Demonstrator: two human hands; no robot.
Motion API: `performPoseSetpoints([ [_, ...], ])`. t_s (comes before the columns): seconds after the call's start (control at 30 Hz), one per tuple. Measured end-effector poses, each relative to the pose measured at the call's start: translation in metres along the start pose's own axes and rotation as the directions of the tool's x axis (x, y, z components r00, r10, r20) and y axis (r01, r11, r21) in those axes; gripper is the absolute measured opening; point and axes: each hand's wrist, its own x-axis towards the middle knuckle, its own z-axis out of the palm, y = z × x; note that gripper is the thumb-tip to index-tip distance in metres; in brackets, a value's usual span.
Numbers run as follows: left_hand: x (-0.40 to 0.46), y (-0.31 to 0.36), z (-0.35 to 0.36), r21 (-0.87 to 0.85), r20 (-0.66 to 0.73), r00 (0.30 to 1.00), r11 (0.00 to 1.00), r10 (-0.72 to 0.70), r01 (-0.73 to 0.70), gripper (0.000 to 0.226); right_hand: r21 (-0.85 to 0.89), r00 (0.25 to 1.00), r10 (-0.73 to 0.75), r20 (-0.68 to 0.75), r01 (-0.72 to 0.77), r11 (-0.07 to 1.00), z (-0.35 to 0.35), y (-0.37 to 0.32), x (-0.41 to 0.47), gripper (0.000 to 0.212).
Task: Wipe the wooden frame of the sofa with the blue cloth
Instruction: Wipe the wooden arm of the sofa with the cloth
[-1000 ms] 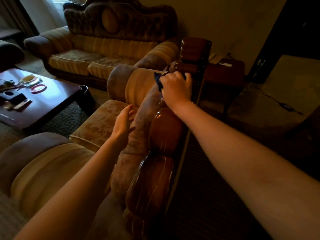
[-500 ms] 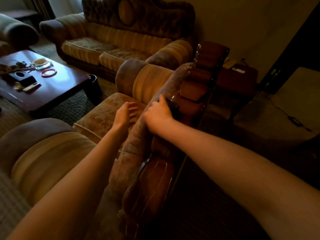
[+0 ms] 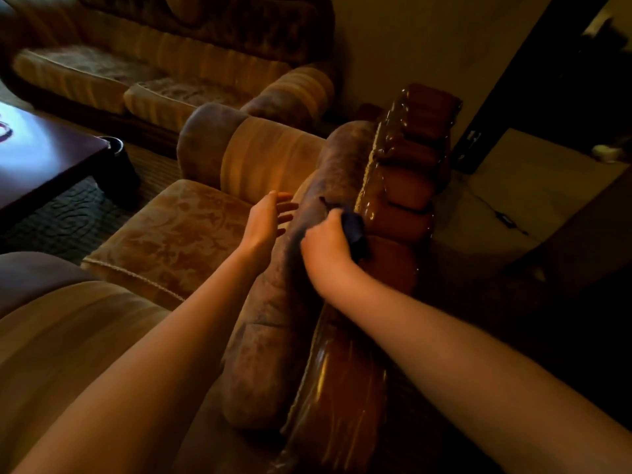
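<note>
Right hand (image 3: 326, 253) gripping cloth (image 3: 354, 229), pulled back from far end of frame (image 3: 403, 213) to mid-rail within a second. Left hand (image 3: 265, 222) open, beside the back padding. Near section likely unwiped.

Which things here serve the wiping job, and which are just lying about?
In use: cloth, gripped by right hand; wooden frame.
Lying about: coffee table, far sofa, floor cable; left hand idle.
</note>
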Motion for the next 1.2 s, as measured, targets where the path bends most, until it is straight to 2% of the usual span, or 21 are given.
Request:
performPoseSetpoints([
  [0.1,0.010,0.004,-0.002,-0.053,0.075,0.997,0.998,-0.009,0.013,0.041,0.215,0.999,-0.014,0.048,0.003,0.977,0.007,-0.028,-0.022,0.027],
  [0.23,0.023,0.009,0.000,-0.040,0.189,0.981,0.999,0.037,-0.030,0.040,0.268,0.999,-0.012,0.049,-0.002,0.964,0.013,-0.031,-0.033,0.027],
  [0.33,0.034,0.007,0.005,-0.094,0.218,0.975,0.995,0.043,-0.023,0.040,0.325,0.993,0.109,0.038,-0.115,0.939,0.004,0.001,-0.006,0.027],
  [0.43,0.044,0.007,0.012,-0.116,0.215,0.976,0.993,0.023,0.002,0.044,0.251,0.960,0.278,-0.039,-0.260,0.932,0.003,0.056,0.028,0.025],
  [0.5,0.050,0.008,0.019,-0.065,0.231,0.973,0.998,0.027,-0.012,0.042,0.225,0.923,0.384,-0.026,-0.369,0.902,0.004,0.093,0.049,0.024],
  [0.57,0.056,0.010,0.025,-0.064,0.267,0.963,0.998,0.036,-0.020,0.042,0.189,0.903,0.430,0.010,-0.424,0.886,0.003,0.115,0.067,0.023],
  [0.63,0.061,0.013,0.030,-0.093,0.300,0.953,0.995,0.047,-0.020,0.043,0.101,0.904,0.425,0.045,-0.428,0.898,0.002,0.117,0.084,0.026],
  [0.77,0.070,0.018,0.039,-0.034,0.325,0.943,0.997,0.071,-0.063,0.042,-0.040,0.911,0.410,0.039,-0.408,0.912,0.012,0.092,0.093,0.027],
  [0.9,0.062,0.020,0.041,-0.072,0.340,0.939,0.997,0.052,-0.029,0.040,0.022,0.892,0.451,-0.027,-0.450,0.893,0.015,0.077,0.071,0.020],
  [1.0,0.049,0.014,0.032,-0.099,0.338,0.941,0.995,0.005,0.030,0.038,0.078,0.871,0.491,-0.030,-0.488,0.869,0.003,0.063,0.056,0.023],
  [1.07,0.040,0.009,0.027,-0.084,0.329,0.944,0.996,-0.014,0.044,0.039,0.098,0.902,0.431,0.005,-0.429,0.898,-0.001,0.042,0.044,0.029],
  [1.13,0.032,0.004,0.019,-0.088,0.280,0.960,0.995,-0.022,0.049,0.037,0.036,0.953,0.299,0.050,-0.301,0.953,0.000,0.014,0.026,0.035],
  [1.2,0.026,0.000,0.007,-0.094,0.237,0.971,0.993,-0.045,0.069,0.038,-0.020,0.972,0.224,0.071,-0.223,0.975,0.002,-0.006,0.007,0.034],
])
